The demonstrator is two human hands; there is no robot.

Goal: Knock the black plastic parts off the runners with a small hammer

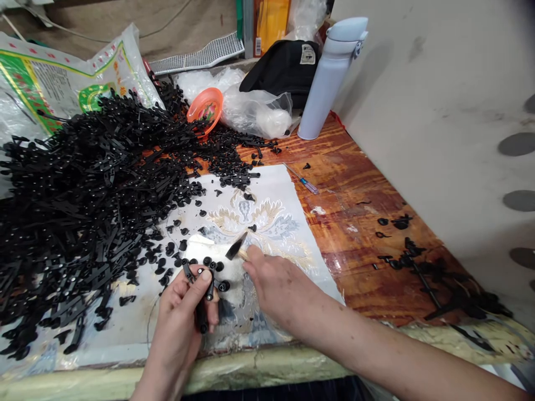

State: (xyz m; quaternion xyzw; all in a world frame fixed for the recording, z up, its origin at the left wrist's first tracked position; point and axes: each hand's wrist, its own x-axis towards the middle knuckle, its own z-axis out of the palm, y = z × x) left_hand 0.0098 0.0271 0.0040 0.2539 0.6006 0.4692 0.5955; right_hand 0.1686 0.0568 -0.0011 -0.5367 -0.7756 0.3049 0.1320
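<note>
Black plastic strap pieces with round ends point(203, 289) are pinched in the left hand point(179, 317), near the front edge of the table, thumb laid over the top and fingers curled underneath so the small bundle stands fanned out above the knuckles. The right hand point(278, 287) is closed around a small wooden-handled brush with dark bristles point(236, 247), whose tip points left and away, just beyond the held pieces and over a white patch on the pale floral plastic sheet point(267, 214).

To do this well, I would judge that the left hand should keep the round ends level and spread apart, so that the brush tip meets one at a time, and the brush should be held short and steady near its bristles.

To the left and far side lies a large heap of black plastic strips point(83, 189), with loose black round caps point(175, 250) scattered at its near edge. Far off stand a pale blue flask point(328, 78) and a small orange dish point(204, 108).

Most of the brush handle is hidden in the right palm. How many pieces the left hand grips cannot be counted, and whether the bristles touch anything is not clear. Dark smears on the wooden table point(376, 184) at right are hard to identify.
</note>
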